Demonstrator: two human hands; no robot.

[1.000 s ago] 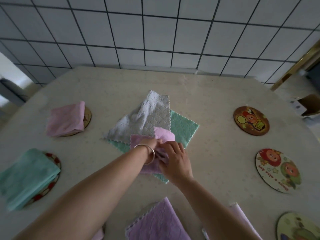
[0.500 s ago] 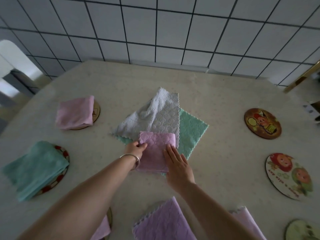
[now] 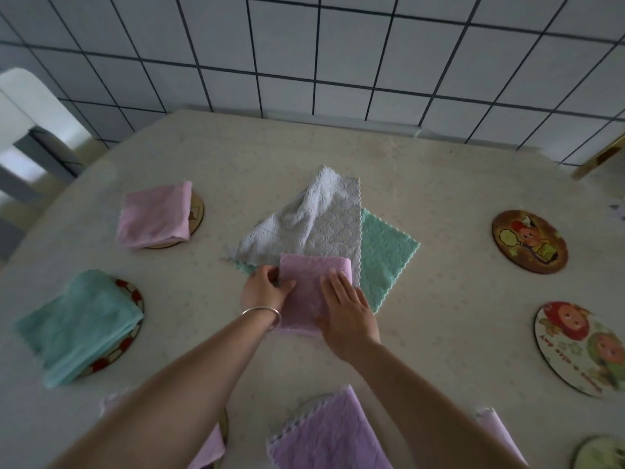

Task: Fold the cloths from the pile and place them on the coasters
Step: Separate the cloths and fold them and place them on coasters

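Observation:
A folded pink cloth (image 3: 309,289) lies on the pile in the middle of the table, over a grey cloth (image 3: 314,228) and a green cloth (image 3: 382,255). My left hand (image 3: 263,289) pinches the pink cloth's left edge. My right hand (image 3: 348,308) lies flat on its right side, fingers spread. At the left, a folded pink cloth (image 3: 154,214) and a folded green cloth (image 3: 76,323) each rest on a coaster. Two bare picture coasters sit at the right, one brown (image 3: 529,242) and one white (image 3: 580,350).
A purple cloth (image 3: 329,434) lies at the near edge, with pink cloths (image 3: 497,431) beside it and a coaster (image 3: 598,455) at the bottom right corner. A tiled wall (image 3: 338,62) backs the table (image 3: 439,184). A chair (image 3: 30,143) stands at the left.
The pink cloth went from bunched under both hands to a flat folded rectangle. My right hand moved onto its right side; my left hand shifted to its left edge.

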